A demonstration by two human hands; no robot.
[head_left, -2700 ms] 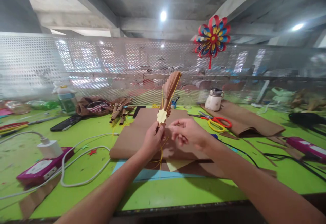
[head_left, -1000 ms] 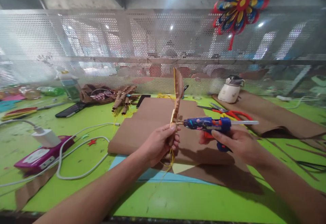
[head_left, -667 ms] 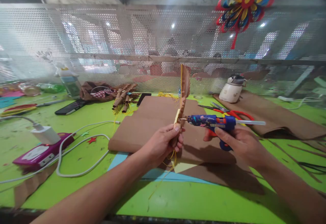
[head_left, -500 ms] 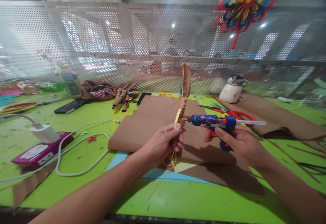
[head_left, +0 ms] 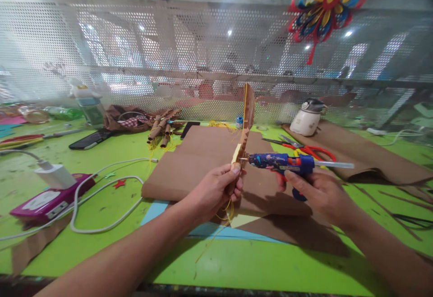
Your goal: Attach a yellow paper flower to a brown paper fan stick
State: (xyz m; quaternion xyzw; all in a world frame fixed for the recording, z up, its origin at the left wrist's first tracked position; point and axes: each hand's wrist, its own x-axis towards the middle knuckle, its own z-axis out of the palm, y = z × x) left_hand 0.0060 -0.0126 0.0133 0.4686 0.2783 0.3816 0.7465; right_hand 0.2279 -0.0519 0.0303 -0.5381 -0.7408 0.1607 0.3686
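Note:
My left hand (head_left: 227, 182) pinches the lower end of a curved brown paper piece (head_left: 248, 112) with a yellow edge, held upright. A pale yellow strip (head_left: 236, 153) shows on it just above my thumb. Yellow string (head_left: 231, 210) dangles below the fingers. My right hand (head_left: 316, 191) grips a dark blue glue gun (head_left: 280, 162) by its handle. Its nozzle meets the paper piece near the strip, and a clear glue stick (head_left: 333, 165) sticks out of the back. Under both hands lies a folded brown paper sheet (head_left: 182, 171).
Red-handled scissors (head_left: 320, 153) and a white bottle (head_left: 306, 119) stand beyond my right hand. At left are a purple power strip (head_left: 50, 200) with a white cable (head_left: 108, 230), a phone (head_left: 90, 139) and rolled brown paper sticks (head_left: 161, 127). A perforated screen (head_left: 189, 40) closes off the back.
Almost nothing differs. The view has shifted slightly, while the glue gun's nozzle stays at the same spot on the paper piece.

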